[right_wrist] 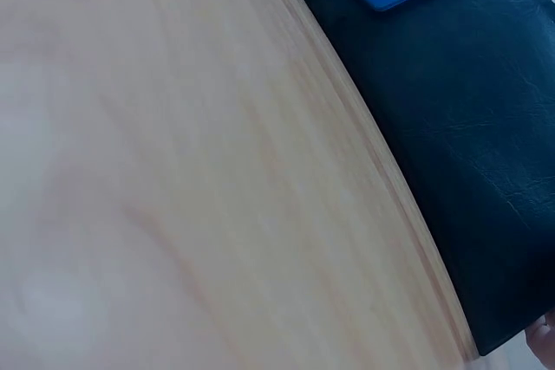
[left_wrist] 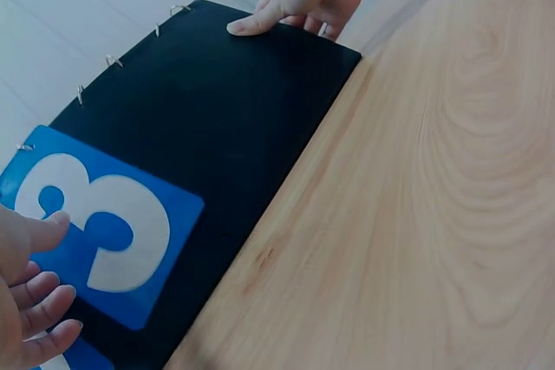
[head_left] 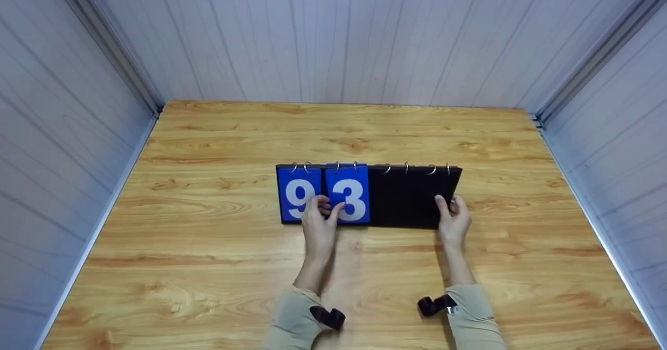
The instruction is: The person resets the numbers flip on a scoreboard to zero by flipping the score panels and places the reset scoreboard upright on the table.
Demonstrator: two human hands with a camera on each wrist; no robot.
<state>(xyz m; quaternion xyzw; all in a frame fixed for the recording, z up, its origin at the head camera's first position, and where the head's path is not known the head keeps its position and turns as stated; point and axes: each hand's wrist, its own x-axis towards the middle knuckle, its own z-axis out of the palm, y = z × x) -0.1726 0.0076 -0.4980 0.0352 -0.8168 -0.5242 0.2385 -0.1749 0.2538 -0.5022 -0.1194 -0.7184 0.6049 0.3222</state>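
Note:
A black flip scoreboard stands on the wooden table, leaning back. Two blue number cards hang from its rings at the left: a card with a white 9 and a card with a white 3. My left hand is in front of these cards, thumb over the 3 and fingers loosely bent near the 9. In the left wrist view, nothing shows between that thumb and the fingers. My right hand grips the scoreboard's right edge, thumb in front and fingers behind.
Bare metal rings line the top of the scoreboard's right half. The wooden table extends around it, with white panelled walls at the back and both sides. A dark wrist camera sits on the left sleeve, another on the right.

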